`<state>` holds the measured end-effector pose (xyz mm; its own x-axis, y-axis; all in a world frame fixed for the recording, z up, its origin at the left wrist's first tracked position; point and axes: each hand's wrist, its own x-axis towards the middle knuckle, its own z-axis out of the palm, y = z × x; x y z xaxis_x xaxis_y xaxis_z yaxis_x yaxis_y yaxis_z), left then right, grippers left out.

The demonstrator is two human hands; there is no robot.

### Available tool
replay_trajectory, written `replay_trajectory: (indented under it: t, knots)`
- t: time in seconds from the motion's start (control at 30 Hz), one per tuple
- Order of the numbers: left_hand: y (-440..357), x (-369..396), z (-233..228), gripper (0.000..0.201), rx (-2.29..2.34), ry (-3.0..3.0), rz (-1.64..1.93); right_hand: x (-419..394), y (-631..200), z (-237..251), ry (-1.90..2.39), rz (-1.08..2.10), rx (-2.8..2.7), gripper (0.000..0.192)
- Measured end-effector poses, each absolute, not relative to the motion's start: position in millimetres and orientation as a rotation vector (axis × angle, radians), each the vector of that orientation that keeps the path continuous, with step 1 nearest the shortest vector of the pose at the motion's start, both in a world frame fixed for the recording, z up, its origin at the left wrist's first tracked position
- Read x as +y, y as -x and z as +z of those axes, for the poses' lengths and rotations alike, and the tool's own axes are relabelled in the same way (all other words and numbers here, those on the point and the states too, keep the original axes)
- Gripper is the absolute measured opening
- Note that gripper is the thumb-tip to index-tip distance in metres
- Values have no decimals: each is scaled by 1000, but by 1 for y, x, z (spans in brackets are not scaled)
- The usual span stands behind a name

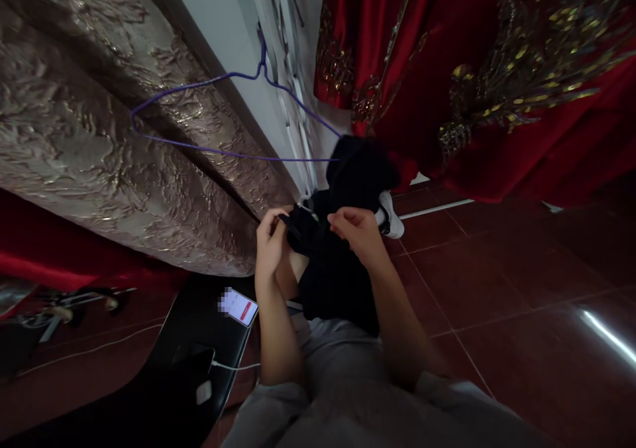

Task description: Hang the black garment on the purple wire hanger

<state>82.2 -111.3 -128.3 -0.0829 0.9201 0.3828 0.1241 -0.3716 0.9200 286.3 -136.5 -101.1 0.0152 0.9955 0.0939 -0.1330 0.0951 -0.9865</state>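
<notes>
Grey-sleeved forearms rise from the bottom edge to a black garment [342,236] held over the lap. Its long axis runs up and down the head view, its top reaching a purple wire hanger [233,113]. Left hand [271,239] and right hand [355,229] both pinch its upper fold, fingers curled shut. Open red floor tiles [497,282] lie rightward; a black counter [199,315] with a phone [239,305] crowds the left.

Black garment [342,236]: dark, crumpled cloth, bunched over the lap; its upper end reaches the purple wire hanger [223,113], which hangs tilted.
</notes>
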Motion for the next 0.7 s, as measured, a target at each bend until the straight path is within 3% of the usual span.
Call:
replay_trajectory:
  t: [0.1,0.17,0.27,0.43,0.53,0.63,0.7]
  knots:
    - [-97,-127,-103,11,1059,-1498,1637,-141,-294,-92,1075,878,-1262,30]
    - [-113,-136,-89,10,983,-1578,1625,-144,-295,-86,993,856,-1417,32]
    - [-134,-140,-75,11,869,-1741,1567,-147,-290,-79,882,1076,-1522,51]
    - [-144,-122,-61,14,793,-1816,1447,-147,-280,-73,748,1486,-1245,44]
    - [-132,-105,-59,33,785,-1817,1188,-143,-284,-65,740,1845,-1049,42]
    - [-117,-99,-64,65,722,-2055,928,-135,-297,-53,828,2048,-939,32]
    - [-109,-104,-66,68,629,-2209,747,-129,-309,-42,882,2073,-933,26]
